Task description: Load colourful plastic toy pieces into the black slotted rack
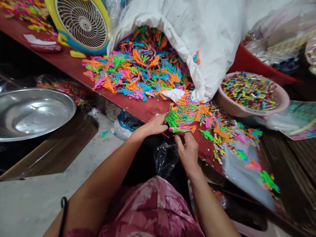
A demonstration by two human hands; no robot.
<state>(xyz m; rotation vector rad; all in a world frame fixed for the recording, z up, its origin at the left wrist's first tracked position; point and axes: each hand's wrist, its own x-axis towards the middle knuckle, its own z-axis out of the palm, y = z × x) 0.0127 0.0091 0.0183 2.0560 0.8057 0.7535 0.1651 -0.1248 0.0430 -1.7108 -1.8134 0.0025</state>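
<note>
My left hand [156, 125] is at the table's front edge, fingers stretched toward a cluster of green gun-shaped plastic pieces [172, 118], thumb apart from them. Across from it, my right hand [188, 148] is just below a pink piece [181, 129], its thumb and fingers apart and partly curled. Nothing shows clearly inside either hand. Between the hands, a clear plastic bag [166, 158] hangs below the table edge; its mouth is hidden. Rows of orange, pink and green pieces [189, 110] lie just beyond my fingers.
A large white sack [204, 36] spills a heap of coloured pieces [148, 69] onto the red table [138, 107]. To the right are a pink basin [278, 104] of small bright tubes and a clear plastic sheet [244, 164]. A fan [82, 26] and metal bowl [32, 113] are at left.
</note>
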